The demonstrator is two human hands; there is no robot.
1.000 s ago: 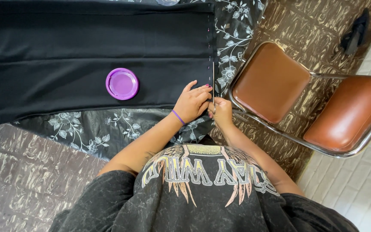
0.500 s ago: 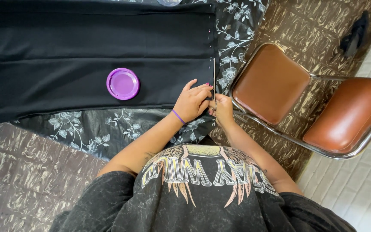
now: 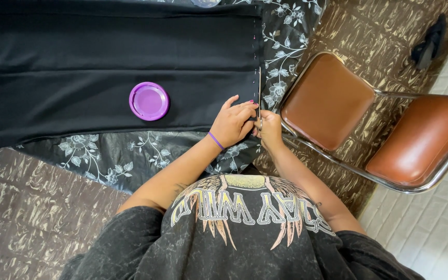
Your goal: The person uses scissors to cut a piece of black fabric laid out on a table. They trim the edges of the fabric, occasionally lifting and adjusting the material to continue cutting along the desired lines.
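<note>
Nothing has shifted since the earlier frame: left hand (image 3: pixel 232 123) presses flat, fingers spread, on the black woven cloth (image 3: pixel 105 67) at its right edge. Right hand (image 3: pixel 269 128) pinches slim metal scissors (image 3: pixel 260 98) there; a round purple plastic lid (image 3: pixel 149 101) lies on the cloth, a brown padded folding chair (image 3: pixel 327 101) just beside.

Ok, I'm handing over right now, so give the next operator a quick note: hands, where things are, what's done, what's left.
Left hand: flat on the black fabric, pressing down its right edge.
Right hand: at the same edge, gripping scissors with the blades pointing up along it.
Purple round lid sits on the fabric, left of the hands. Folding chair stands to the right.
Done: hard to tell how far the edge is cut.
Left: the edge stretch above the hands looks still to be worked.
</note>
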